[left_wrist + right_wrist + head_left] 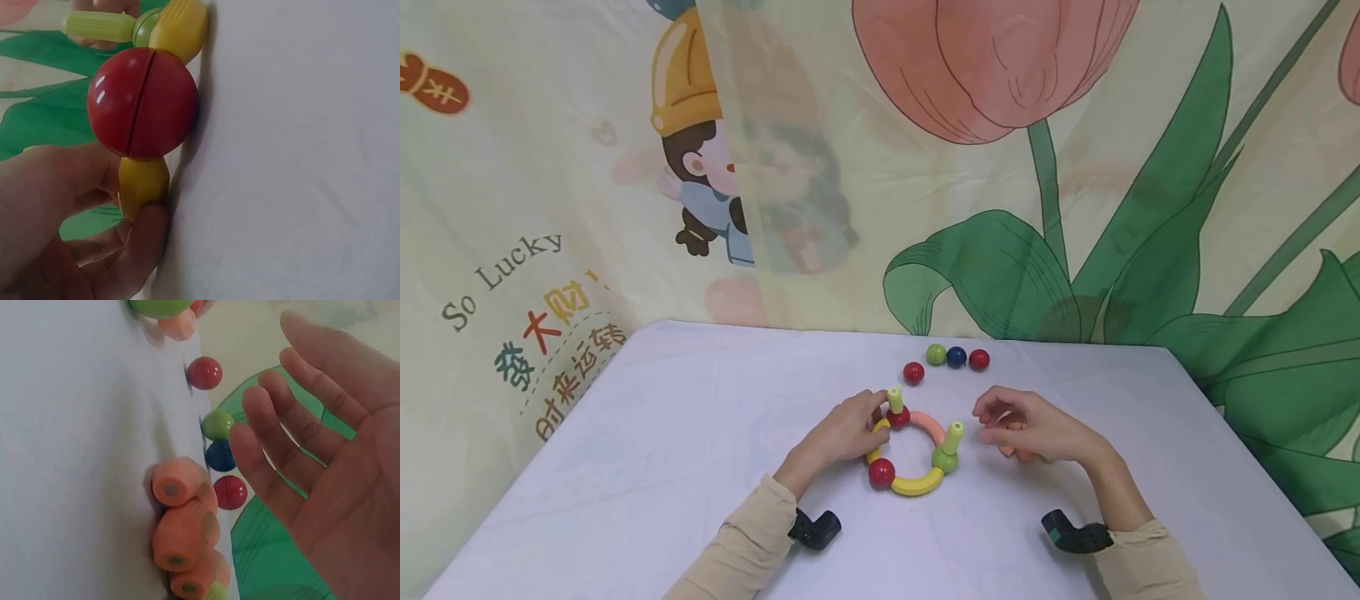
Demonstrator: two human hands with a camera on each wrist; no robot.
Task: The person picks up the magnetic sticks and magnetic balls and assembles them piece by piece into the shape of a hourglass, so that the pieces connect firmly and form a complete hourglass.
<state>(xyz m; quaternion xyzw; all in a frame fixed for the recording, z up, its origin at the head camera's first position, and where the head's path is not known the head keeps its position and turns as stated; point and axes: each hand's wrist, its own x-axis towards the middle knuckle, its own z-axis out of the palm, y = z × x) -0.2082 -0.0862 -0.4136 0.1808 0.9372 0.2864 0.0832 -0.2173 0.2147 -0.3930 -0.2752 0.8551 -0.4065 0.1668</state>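
Note:
My left hand (pixel 853 427) grips the left side of a ring of toy pieces, its fingers round a yellow curved piece (pixel 144 181). A red ball (pixel 882 473) joins this piece to a second yellow curved piece (pixel 917 486) at the front. On the ring's right sits a green ball (pixel 944 460) with a light green stick (pixel 953 437) standing up from it. An orange curved piece (pixel 929 426) runs back to another red ball (pixel 897 417), which carries a second upright stick (pixel 895 400). My right hand (pixel 1037 427) holds nothing, fingers loosely bent over several orange pieces (pixel 181 537).
Behind the ring lie loose balls: a red one (pixel 913 372), then a green (pixel 936 354), a blue (pixel 957 357) and another red (pixel 979 359) in a row. They are on a white tabletop (pixel 700 400), with a printed curtain (pixel 820 292) behind it.

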